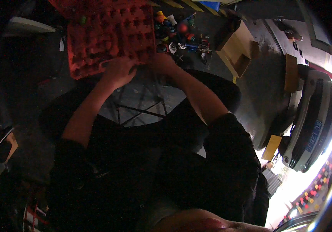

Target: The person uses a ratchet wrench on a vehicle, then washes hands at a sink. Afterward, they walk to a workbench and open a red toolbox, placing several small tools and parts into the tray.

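Note:
A red moulded case (112, 38), its inside divided into many hollows, lies open in front of me. At its near edge is my left hand (118, 71), fingers reaching over the rim and thumb held apart; I see nothing in it. My right hand (163, 63) is by the near right corner of the case, in deep shadow. Its fingers are too dark and blurred to make out, and so is anything they may hold. A small green piece (83, 19) sits in the far left part of the case.
Right of the case lies a pile of small coloured items (183, 29) on the dark floor. Beyond it stands an open cardboard box (233, 50). Thin crossed metal legs (142, 111) show between my knees. A car (309, 120) is at the far right.

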Action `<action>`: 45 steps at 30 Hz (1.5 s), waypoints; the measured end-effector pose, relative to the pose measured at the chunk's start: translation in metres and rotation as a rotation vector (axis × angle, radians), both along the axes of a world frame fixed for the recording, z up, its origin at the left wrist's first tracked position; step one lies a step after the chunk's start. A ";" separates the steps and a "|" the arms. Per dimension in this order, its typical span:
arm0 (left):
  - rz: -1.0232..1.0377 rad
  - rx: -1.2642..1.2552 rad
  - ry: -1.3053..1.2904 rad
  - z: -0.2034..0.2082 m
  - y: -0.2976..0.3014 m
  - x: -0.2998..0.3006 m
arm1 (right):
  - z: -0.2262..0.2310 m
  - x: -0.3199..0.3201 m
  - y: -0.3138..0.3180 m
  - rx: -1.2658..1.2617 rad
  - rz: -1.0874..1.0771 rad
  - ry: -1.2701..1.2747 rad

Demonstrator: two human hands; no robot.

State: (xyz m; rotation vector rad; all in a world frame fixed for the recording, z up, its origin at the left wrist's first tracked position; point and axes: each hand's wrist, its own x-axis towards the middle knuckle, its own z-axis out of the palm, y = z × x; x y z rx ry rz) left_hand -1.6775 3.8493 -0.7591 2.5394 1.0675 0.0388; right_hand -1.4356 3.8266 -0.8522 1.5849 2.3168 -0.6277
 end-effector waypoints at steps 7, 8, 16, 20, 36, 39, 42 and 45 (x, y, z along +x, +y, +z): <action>-0.001 -0.060 -0.047 -0.015 -0.003 -0.003 | -0.002 0.032 0.037 0.085 -0.483 0.055; 0.011 -0.076 -0.018 -0.015 -0.005 -0.002 | 0.006 0.033 0.040 0.061 -0.520 0.077; -0.069 -0.099 -0.051 -0.014 -0.009 -0.002 | -0.040 0.072 0.062 0.029 -0.740 0.154; -0.088 -0.134 -0.040 -0.015 -0.008 0.003 | -0.075 0.102 0.060 0.169 -0.875 0.237; -0.067 -0.306 0.038 -0.032 -0.014 -0.001 | -0.172 0.125 0.092 0.386 -1.055 0.140; -0.046 -0.389 0.124 -0.032 -0.014 -0.001 | -0.186 0.124 0.091 0.391 -1.039 0.156; -0.065 -0.332 0.065 -0.041 -0.019 -0.004 | -0.199 0.131 0.098 0.336 -1.117 0.199; -0.075 -0.418 0.136 -0.045 -0.017 -0.004 | -0.200 0.131 0.098 0.390 -1.096 0.228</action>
